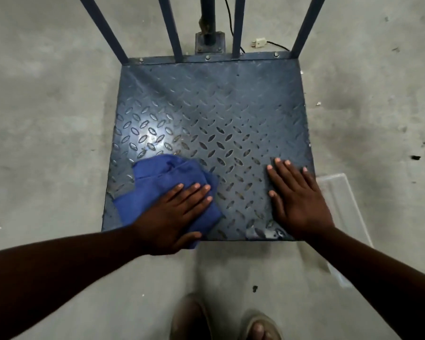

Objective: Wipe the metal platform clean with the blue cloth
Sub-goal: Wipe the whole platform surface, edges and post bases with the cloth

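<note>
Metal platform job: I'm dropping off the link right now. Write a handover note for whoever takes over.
Left grip: hand pressed flat on the blue cloth, at the near-left of the metal platform.
Right grip: hand flat on the bare plate, near-right corner, holding nothing.
Done: cloth is down and in contact; how much is wiped cannot be told.
Left: brownish specks show near the middle and a smear at the near edge; probably sweep the cloth across the middle, far side and right.
</note>
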